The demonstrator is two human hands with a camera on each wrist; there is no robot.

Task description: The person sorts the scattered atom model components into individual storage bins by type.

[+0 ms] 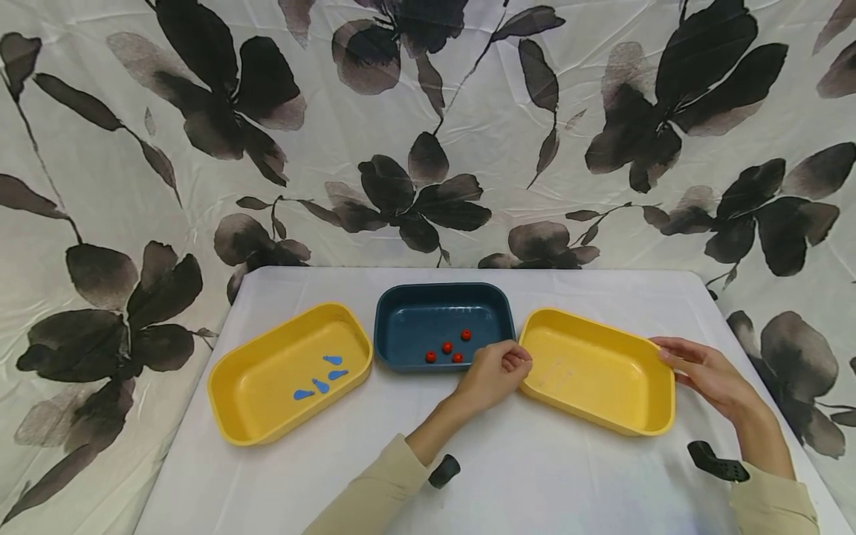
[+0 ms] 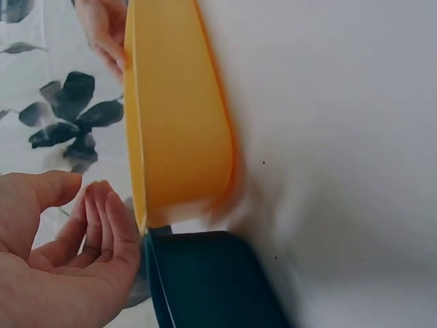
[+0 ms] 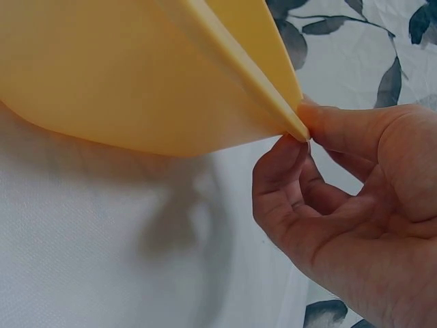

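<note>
My right hand [image 1: 709, 375] pinches the outer rim of the right yellow tray [image 1: 635, 416] between thumb and fingers; the right wrist view shows the thumb [image 3: 348, 130] over the edge. In that tray lie a few small transparent pieces [image 1: 558, 371], faint against the yellow. My left hand [image 1: 498, 365] hovers where this tray meets the dark blue tray [image 1: 401, 297], its fingers loosely bent. The left wrist view shows a gap between its thumb and fingertips [image 2: 102, 188], with nothing visible in it. Several red beads [image 1: 446, 347] sit in the blue tray, partly beside the left hand.
A second yellow tray [image 1: 247, 364] stands angled on the left, holding several blue drop-shaped pieces [image 1: 321, 386]. All three trays rest on a white-covered table [image 1: 508, 475]. A floral cloth [image 1: 414, 193] hangs behind it.
</note>
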